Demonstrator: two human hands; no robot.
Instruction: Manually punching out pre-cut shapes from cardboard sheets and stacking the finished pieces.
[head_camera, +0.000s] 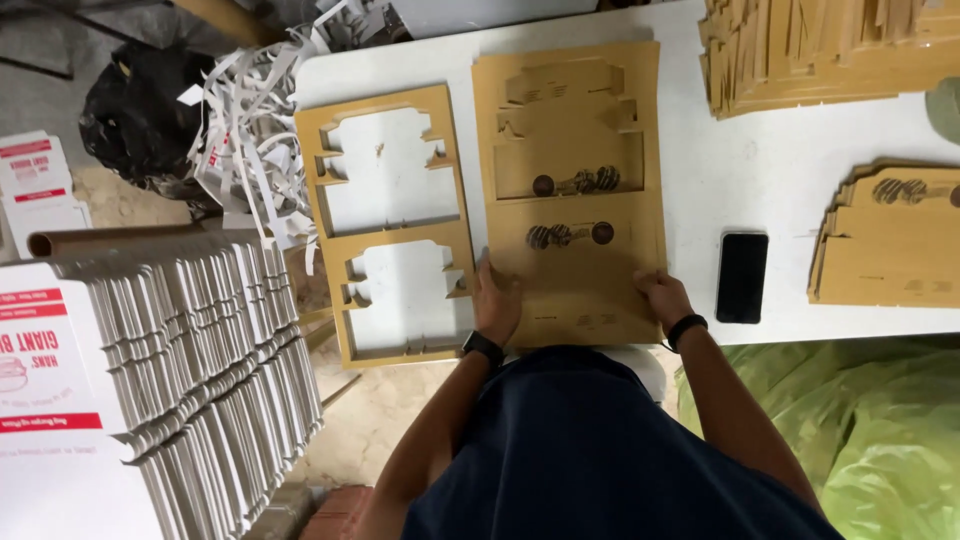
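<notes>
A brown die-cut cardboard sheet (570, 150), with two box shapes and dark round prints, lies flat on the white table (740, 170) in front of me. My left hand (496, 298) rests flat on its near left edge. My right hand (662, 295) presses its near right corner. Just left of it lies a brown cardboard frame (322, 230) with two box-shaped holes, hanging partly over the table edge. Each wrist has a dark band.
A black phone (742, 277) lies right of the sheet. Punched brown blanks (890, 240) are stacked at the right, more brown sheets (820, 50) at the back right. White cardboard strips (250, 130) and stacked white cartons (190, 360) fill the left. A green bag (870, 430) sits at lower right.
</notes>
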